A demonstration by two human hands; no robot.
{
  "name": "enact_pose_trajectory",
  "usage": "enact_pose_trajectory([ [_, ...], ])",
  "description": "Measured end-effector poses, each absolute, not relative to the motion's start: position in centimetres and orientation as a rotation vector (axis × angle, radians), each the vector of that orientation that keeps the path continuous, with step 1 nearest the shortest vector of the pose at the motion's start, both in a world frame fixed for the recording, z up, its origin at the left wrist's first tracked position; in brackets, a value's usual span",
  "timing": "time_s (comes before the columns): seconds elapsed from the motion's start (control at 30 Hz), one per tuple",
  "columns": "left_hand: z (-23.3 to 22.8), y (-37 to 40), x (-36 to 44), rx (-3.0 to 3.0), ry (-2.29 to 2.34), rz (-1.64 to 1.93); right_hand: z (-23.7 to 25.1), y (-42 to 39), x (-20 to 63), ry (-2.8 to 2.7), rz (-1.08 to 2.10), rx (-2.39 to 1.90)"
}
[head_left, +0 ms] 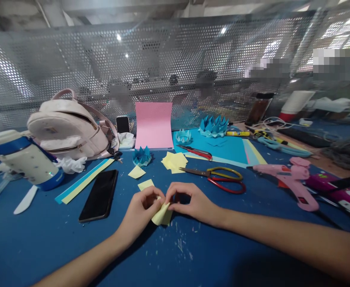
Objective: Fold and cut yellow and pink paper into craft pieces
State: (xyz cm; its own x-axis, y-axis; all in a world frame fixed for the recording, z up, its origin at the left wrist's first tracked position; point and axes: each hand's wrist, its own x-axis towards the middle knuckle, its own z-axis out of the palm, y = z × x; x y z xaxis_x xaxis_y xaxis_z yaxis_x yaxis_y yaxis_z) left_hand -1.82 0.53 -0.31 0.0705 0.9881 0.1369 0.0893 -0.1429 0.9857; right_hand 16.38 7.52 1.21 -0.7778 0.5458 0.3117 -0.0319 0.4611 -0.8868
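Between my hands is a small piece of yellow paper (160, 215), bent over on itself just above the blue table (109, 247). My left hand (143, 209) pinches it from the left, thumb against fingers. From the right, my right hand (192, 202) grips the same paper in a pinch, its fingertips close to the left ones. Behind them lie single yellow paper squares (137, 172) and a loose pile of yellow squares (175, 162). Scissors with red and yellow handles (216, 175) rest beyond my right hand. A folded blue paper crown shape (142, 156) stands past the squares.
To the left are a black phone (99, 195), paper strips (85, 181), a tumbler (28, 159) and a backpack (67, 129). A pink glue gun (291, 179) lies on the right. Pink paper (153, 124) stands upright at the back, beside blue sheets (231, 149) and more folded rings (213, 126).
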Motion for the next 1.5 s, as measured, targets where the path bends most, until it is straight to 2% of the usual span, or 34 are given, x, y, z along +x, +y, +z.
enact_pose_trajectory([
  [0.13, 0.0, 0.4, -2.2, 1.609, 1.234, 1.304, 1.0, 7.7, 16.4, -2.072, 1.293, -0.472],
  [0.27, 0.2, -0.2, -2.5, 1.682, 1.235, 1.369, 0.6, 7.9, 16.4, -1.938, 1.403, -0.559],
  [0.47, -0.3, -0.1, -2.0, 1.413, 1.332, 1.336, 0.3, 7.9, 16.2, -1.836, 1.611, -0.591],
  [0.6, -0.5, 0.4, -2.0, 1.301, 1.336, 1.428, 0.4, 7.8, 16.1, -1.949, 1.563, -0.625],
  [0.9, -0.4, 0.5, -1.9, 1.274, 1.313, 1.356, 0.6, 7.8, 16.1, -1.977, 1.506, -0.587],
  [1.5, -0.2, 0.8, -2.0, 1.226, 1.403, 1.401, -0.4, 8.6, 15.9, -1.844, 1.627, -0.693],
])
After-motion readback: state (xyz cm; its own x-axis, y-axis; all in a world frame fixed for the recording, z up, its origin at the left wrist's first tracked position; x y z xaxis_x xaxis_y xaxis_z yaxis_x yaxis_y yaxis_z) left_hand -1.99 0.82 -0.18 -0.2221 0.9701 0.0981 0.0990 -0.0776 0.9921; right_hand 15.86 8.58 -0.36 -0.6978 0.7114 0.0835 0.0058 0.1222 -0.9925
